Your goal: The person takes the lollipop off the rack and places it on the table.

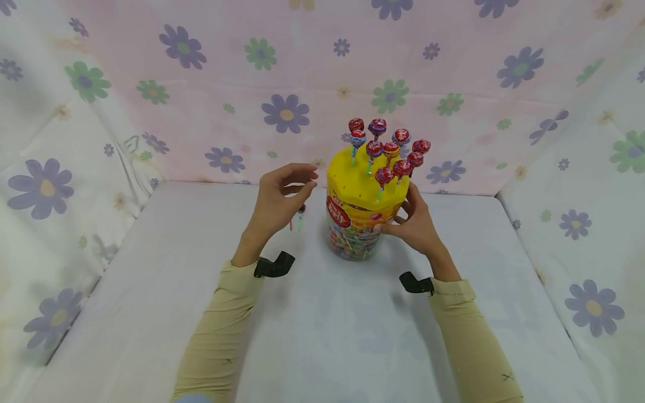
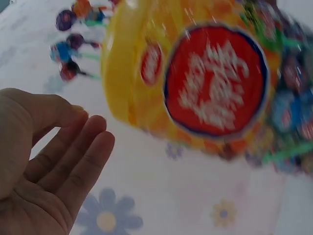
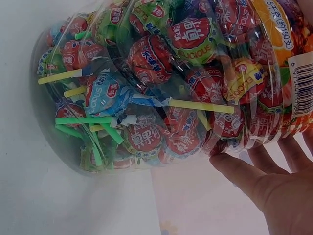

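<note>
A clear plastic tub (image 1: 353, 238) packed with wrapped lollipops stands on the table, with a yellow lid (image 1: 345, 176) and a red oval label (image 2: 215, 81). Several lollipops (image 1: 374, 149) stand upright by their sticks in holes in the lid. My right hand (image 1: 419, 226) grips the tub's right side, thumb at the front and fingers around the side; in the right wrist view the fingers (image 3: 249, 181) lie along the tub wall. To the left of the lid, my left hand (image 1: 274, 198) is raised with bent fingers and nothing between them.
Loose lollipops (image 1: 301, 209) lie on the white table (image 1: 322, 336) behind my left hand, partly hidden by it. Flower-patterned cloth (image 1: 211, 112) hangs behind the table and along both sides.
</note>
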The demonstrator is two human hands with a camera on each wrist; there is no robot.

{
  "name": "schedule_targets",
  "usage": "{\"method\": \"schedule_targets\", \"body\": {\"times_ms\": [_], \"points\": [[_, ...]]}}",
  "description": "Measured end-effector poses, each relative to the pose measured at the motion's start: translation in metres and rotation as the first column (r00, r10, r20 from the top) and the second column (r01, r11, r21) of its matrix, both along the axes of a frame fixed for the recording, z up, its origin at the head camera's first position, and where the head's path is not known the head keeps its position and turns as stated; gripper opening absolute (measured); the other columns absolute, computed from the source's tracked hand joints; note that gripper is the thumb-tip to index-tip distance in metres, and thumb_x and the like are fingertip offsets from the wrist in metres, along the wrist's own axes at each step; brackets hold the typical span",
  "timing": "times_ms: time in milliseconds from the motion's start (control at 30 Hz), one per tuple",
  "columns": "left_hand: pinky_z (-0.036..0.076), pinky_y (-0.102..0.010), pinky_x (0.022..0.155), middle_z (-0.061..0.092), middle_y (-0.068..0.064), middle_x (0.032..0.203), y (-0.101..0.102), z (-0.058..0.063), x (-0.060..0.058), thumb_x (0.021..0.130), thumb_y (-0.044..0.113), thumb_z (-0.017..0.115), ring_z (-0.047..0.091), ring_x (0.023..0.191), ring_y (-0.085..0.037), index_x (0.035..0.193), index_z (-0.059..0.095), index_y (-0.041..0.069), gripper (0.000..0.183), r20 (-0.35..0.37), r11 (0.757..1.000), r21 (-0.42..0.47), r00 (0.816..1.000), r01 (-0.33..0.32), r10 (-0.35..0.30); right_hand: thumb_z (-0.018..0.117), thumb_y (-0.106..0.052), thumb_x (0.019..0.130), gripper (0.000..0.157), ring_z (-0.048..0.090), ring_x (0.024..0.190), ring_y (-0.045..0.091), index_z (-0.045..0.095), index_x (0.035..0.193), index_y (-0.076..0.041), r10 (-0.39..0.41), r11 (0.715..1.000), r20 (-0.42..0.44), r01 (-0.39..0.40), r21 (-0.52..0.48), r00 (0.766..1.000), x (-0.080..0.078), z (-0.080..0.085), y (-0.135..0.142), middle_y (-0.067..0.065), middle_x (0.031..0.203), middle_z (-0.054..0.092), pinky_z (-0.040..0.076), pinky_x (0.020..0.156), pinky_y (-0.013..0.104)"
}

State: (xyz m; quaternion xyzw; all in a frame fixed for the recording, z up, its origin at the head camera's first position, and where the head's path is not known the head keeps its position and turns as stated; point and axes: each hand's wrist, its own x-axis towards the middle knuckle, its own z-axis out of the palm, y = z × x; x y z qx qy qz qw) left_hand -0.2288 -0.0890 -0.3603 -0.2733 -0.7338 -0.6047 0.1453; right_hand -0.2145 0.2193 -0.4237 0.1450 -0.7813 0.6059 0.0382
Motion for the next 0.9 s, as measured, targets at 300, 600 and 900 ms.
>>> {"method": "schedule_targets", "body": {"times_ms": [300,600,900], "points": [[0.062,-0.031,0.086,0.071,-0.021,0.115,0.039,0.029,0.005,0.094,-0.003,0.068,0.071,0.103,-0.028,0.118,0.067,-0.009,0.025,-0.091,0.996,0.090,0.996,0.018,-0.010,0.082,0.003,0.081,0.099,0.041,0.144,0.034,0.027,0.159,-0.024,-0.001,1.000,0.018,0.001,0.002,1.000,0.000,0.001,0.001,0.007,0.156,0.040,0.046,0.107,0.058],[0.062,-0.034,0.088,0.069,-0.023,0.114,0.063,0.045,-0.002,0.093,-0.005,0.068,0.071,0.103,-0.030,0.120,0.066,-0.009,0.028,-0.098,0.984,0.175,0.994,-0.022,0.040,0.082,0.005,0.080,0.100,0.042,0.143,0.036,0.026,0.159,-0.021,0.010,1.000,0.002,-0.010,0.002,1.000,-0.001,0.001,0.001,0.009,0.155,0.040,0.047,0.106,0.060],[0.062,-0.033,0.086,0.069,-0.024,0.114,0.077,0.043,-0.005,0.092,-0.007,0.069,0.071,0.101,-0.032,0.121,0.064,-0.011,0.030,-0.111,0.976,0.215,0.993,-0.024,0.049,0.082,0.006,0.079,0.102,0.040,0.145,0.038,0.025,0.159,-0.020,0.016,1.000,-0.002,-0.016,-0.001,1.000,0.000,0.001,0.001,0.010,0.157,0.037,0.046,0.106,0.061]]}}
